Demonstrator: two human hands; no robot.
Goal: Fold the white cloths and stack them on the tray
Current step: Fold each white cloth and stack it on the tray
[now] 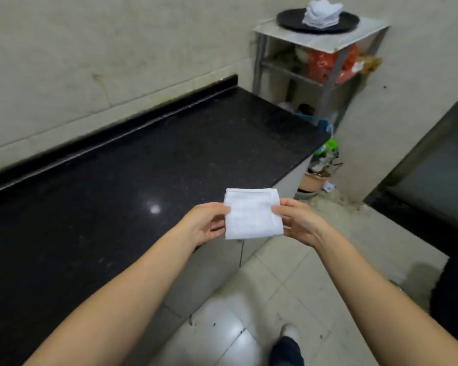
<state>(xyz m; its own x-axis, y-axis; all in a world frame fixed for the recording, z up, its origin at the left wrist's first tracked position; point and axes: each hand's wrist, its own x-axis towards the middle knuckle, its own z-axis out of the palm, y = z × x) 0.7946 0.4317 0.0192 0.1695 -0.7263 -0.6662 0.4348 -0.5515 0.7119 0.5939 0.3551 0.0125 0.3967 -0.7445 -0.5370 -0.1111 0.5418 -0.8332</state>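
Between the two hands, held out in the air past the front edge of the dark desk [132, 165], is a white cloth [251, 216] already folded into a small, neat square. The left hand [205, 227] pinches its left edge and the right hand [298, 221] pinches its right edge, thumbs on top and fingers curled beneath, so the layers probably stay flat and do not spring open while it is carried. Holding it by both sides also keeps the square level, ready to be laid down as it is.

Farther off, in the corner, a round dark tray [291, 18] sits on top of a metal shelf [325, 42], well apart from the cloth. A pile of folded white cloths [321, 13] already rests on the tray, somewhat uneven. Judging by this, folding of this piece is done and it is due to go on that pile. Below, pale floor tiles [296, 283] show beside the desk.
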